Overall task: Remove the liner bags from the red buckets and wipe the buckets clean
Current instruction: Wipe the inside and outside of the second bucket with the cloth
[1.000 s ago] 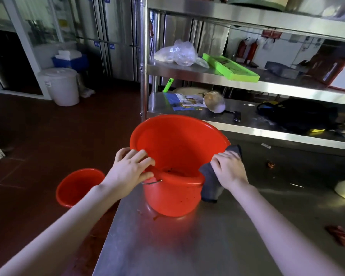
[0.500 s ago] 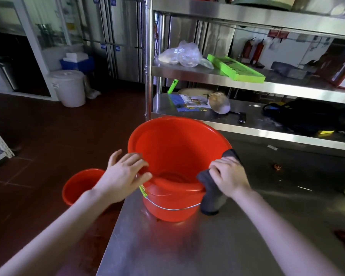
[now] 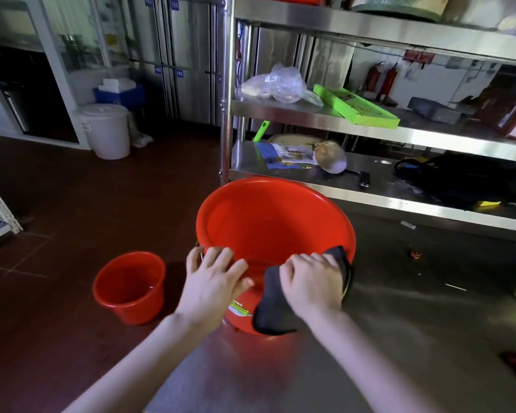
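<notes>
A large red bucket (image 3: 268, 222) stands on the steel table (image 3: 399, 338), tilted toward me, with no liner visible inside. My left hand (image 3: 213, 281) lies flat with spread fingers on the near left rim and outer wall. My right hand (image 3: 313, 284) presses a dark grey cloth (image 3: 273, 311) against the near rim; the cloth hangs down the bucket's outer wall. A second, smaller red bucket (image 3: 130, 286) stands on the floor to the left, with no bag seen in it.
A steel shelf rack (image 3: 370, 186) rises right behind the bucket, holding a clear plastic bag (image 3: 277, 83), a green box, papers and a black bag. The table's left edge runs by the bucket. A white lidded bucket (image 3: 106, 129) stands on the far floor.
The large bucket has turned; its label now faces me. My right hand with the cloth slid left along the near rim, and my left hand shifted along the rim toward it.
</notes>
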A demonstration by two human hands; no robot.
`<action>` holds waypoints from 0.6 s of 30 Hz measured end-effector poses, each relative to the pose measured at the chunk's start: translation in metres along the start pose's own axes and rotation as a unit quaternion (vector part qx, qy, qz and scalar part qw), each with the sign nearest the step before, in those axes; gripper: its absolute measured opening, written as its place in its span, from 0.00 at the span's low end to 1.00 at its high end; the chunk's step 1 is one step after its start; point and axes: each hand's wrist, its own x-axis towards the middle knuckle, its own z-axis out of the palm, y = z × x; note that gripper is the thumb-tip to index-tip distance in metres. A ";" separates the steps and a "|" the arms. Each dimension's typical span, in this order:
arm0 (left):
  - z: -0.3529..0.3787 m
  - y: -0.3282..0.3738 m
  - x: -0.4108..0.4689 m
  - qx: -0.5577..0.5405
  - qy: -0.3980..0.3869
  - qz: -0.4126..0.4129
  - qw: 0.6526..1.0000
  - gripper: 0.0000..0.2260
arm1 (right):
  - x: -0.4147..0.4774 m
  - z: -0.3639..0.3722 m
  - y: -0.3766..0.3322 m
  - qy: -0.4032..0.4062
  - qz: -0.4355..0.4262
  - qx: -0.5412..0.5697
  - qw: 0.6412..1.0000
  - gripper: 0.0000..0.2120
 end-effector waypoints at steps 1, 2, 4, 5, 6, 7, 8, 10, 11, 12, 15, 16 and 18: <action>0.002 0.006 -0.002 -0.005 0.006 0.003 1.000 0.18 | -0.006 0.000 -0.009 0.016 -0.006 0.010 1.000 0.14; 0.002 0.006 -0.003 -0.014 0.011 0.011 1.000 0.18 | -0.007 0.001 -0.011 0.026 -0.014 0.019 0.999 0.14; -0.001 -0.007 0.000 -0.032 0.005 0.039 0.999 0.20 | -0.004 0.002 -0.002 0.045 -0.035 0.027 0.998 0.15; -0.003 -0.018 0.003 -0.035 -0.010 0.051 0.998 0.22 | -0.002 0.002 0.005 0.047 -0.047 0.029 0.997 0.16; -0.006 -0.030 0.005 -0.036 -0.032 0.052 0.997 0.25 | 0.001 0.002 0.014 0.045 -0.061 0.032 0.997 0.16; -0.009 -0.044 0.008 -0.035 -0.057 0.048 0.997 0.27 | 0.003 0.001 0.023 0.041 -0.077 0.035 0.996 0.15; -0.011 -0.057 0.010 -0.030 -0.078 0.047 0.995 0.29 | 0.007 0.000 0.034 0.036 -0.093 0.039 0.994 0.15; -0.011 -0.076 0.011 -0.018 -0.100 0.070 0.992 0.27 | 0.016 -0.001 0.058 0.016 -0.116 0.054 0.992 0.15; -0.011 -0.078 0.012 -0.016 -0.104 0.084 0.991 0.25 | 0.021 -0.001 0.069 0.006 -0.118 0.058 0.991 0.16; -0.011 -0.075 0.013 -0.016 -0.103 0.094 0.990 0.24 | 0.026 -0.001 0.078 -0.005 -0.114 0.061 0.992 0.18; -0.009 -0.059 0.014 -0.010 -0.070 0.100 0.992 0.22 | 0.031 0.001 0.088 -0.014 -0.077 0.064 0.995 0.20; -0.007 -0.055 0.013 -0.011 -0.057 0.093 0.994 0.20 | 0.029 0.001 0.085 -0.002 -0.060 0.062 0.996 0.19; -0.004 -0.043 0.011 -0.020 -0.030 0.074 0.997 0.17 | 0.020 0.002 0.067 0.039 -0.030 0.042 0.998 0.18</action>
